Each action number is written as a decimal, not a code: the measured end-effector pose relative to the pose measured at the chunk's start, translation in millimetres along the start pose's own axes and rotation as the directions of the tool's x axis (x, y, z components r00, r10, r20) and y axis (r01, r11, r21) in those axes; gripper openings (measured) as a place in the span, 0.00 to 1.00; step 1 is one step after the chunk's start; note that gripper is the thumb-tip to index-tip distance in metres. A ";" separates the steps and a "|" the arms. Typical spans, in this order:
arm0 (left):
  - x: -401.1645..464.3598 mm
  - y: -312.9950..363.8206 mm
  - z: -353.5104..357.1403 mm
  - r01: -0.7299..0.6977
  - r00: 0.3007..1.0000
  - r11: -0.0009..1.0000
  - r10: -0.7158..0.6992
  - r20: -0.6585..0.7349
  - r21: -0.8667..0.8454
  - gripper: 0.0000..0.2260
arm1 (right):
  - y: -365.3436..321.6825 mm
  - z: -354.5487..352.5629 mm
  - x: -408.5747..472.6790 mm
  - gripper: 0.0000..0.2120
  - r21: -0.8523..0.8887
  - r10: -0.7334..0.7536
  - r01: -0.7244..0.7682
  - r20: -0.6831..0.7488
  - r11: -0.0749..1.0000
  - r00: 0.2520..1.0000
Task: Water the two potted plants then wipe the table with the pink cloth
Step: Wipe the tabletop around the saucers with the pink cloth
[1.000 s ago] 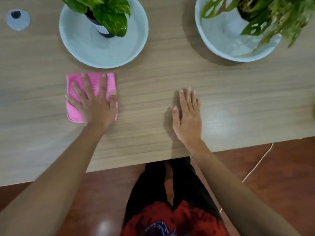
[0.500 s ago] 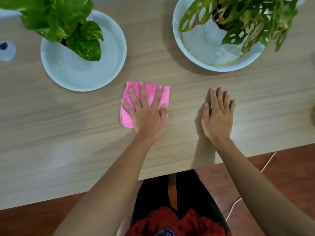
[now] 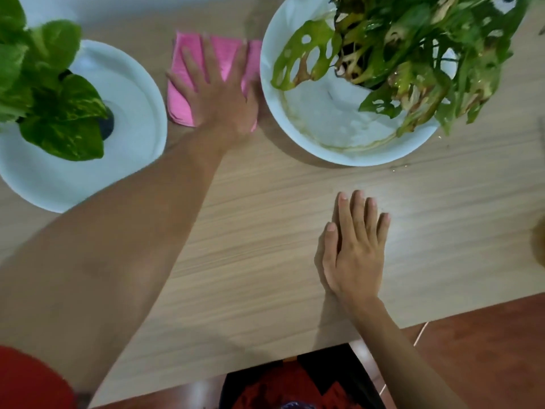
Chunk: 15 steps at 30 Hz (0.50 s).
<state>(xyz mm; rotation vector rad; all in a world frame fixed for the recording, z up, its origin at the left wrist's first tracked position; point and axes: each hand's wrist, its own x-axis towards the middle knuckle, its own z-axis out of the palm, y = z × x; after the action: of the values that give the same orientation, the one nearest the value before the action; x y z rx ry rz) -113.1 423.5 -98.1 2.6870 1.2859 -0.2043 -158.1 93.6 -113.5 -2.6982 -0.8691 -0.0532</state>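
The folded pink cloth point(image 3: 180, 93) lies on the wooden table point(image 3: 265, 219) in the gap between the two plant saucers. My left hand point(image 3: 219, 90) presses flat on it with fingers spread. At left, a broad-leaved green plant point(image 3: 56, 119) stands in a dark pot on a white saucer point(image 3: 138, 113). At right, a plant with holed, partly browned leaves point(image 3: 413, 57) stands in a white bowl-shaped saucer point(image 3: 330, 125). My right hand point(image 3: 355, 246) rests palm down on the bare table near the front, holding nothing.
The table's front edge point(image 3: 442, 317) runs across the lower part of the view, with reddish floor and a thin white cable point(image 3: 420, 332) beyond it. My legs are under the edge. A brownish blurred thing point(image 3: 539, 243) shows at the right border.
My left hand has slid the pink cloth from the left front of the table rightward and away from me, into the gap between the saucers. My right hand has stayed flat on the table.
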 end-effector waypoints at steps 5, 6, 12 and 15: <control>14.6 2.8 -2.8 -0.006 1.000 1.000 0.005 0.020 0.022 0.29 | 1.7 1.7 2.5 0.24 -0.024 -0.022 0.022 -0.009 0.999 1.000; 10.0 2.9 -2.8 -0.010 1.000 1.000 0.010 0.020 0.023 0.29 | 1.6 1.2 2.0 0.24 -0.022 -0.022 0.021 -0.010 1.000 1.000; -51.1 5.8 9.7 -0.043 0.999 0.999 0.043 0.005 0.015 0.28 | 2.0 -2.0 3.3 0.24 0.022 -0.001 0.001 -0.004 1.000 1.000; -89.8 9.1 19.5 -0.044 0.999 0.999 0.044 0.016 -0.004 0.28 | 8.6 -8.8 1.5 0.25 0.180 -0.025 0.019 0.032 0.984 0.999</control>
<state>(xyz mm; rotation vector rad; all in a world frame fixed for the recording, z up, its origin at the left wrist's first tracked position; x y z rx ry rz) -162.9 345.8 -99.4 2.7019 1.2204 -0.2177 -151.4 85.2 -107.2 -2.5287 -0.8695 0.0634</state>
